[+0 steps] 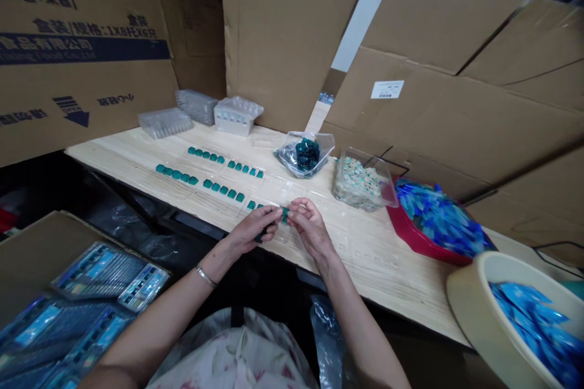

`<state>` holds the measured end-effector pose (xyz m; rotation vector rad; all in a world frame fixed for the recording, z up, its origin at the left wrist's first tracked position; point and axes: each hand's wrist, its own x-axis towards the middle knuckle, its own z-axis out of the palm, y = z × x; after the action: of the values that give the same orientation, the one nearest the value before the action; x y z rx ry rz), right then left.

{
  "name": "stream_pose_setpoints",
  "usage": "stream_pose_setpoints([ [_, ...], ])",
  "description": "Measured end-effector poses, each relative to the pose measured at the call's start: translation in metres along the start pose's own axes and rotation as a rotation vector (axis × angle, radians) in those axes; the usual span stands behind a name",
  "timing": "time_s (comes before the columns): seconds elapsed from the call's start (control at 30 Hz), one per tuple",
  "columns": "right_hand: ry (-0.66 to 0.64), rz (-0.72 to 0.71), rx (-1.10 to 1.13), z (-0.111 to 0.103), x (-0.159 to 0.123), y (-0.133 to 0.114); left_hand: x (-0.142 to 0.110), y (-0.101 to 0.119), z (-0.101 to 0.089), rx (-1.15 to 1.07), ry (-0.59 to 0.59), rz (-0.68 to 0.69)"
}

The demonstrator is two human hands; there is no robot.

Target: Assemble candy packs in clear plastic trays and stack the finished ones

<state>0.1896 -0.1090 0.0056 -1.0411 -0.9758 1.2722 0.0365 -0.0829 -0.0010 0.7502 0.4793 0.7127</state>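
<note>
fingertips [295, 217] meet now, my left hand [255, 228] and right hand [314, 232] pinching one small green piece [285, 214] right between them, over the table [387, 282]! a dark thing [261, 234], too shaded to name, sits in my left's curled fingers; green squares [223, 189] line up beyond.

Teal pieces [223, 190], red bowl [411, 240], cream tub [477, 304]
</note>
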Motion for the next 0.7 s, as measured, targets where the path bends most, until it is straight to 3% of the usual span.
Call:
stream_pose_setpoints([
  [0.23,-0.193,-0.360,-0.611,-0.005,0.001,-0.004,-0.001,0.003,-0.010,-0.154,0.011,-0.069],
  [0.4,-0.296,-0.480,-0.813,-0.004,0.005,-0.017,0.000,0.003,-0.015,-0.221,0.021,-0.093],
  [0.5,-0.233,-0.469,-0.806,-0.009,0.029,-0.015,0.000,0.003,-0.021,-0.242,0.076,-0.046],
  [0.6,-0.092,-0.418,-0.786,-0.016,0.069,-0.003,-0.004,0.004,-0.026,-0.252,0.121,-0.039],
  [0.7,-0.030,-0.358,-0.806,-0.019,0.111,0.012,-0.009,0.006,-0.028,-0.254,0.138,-0.051],
])
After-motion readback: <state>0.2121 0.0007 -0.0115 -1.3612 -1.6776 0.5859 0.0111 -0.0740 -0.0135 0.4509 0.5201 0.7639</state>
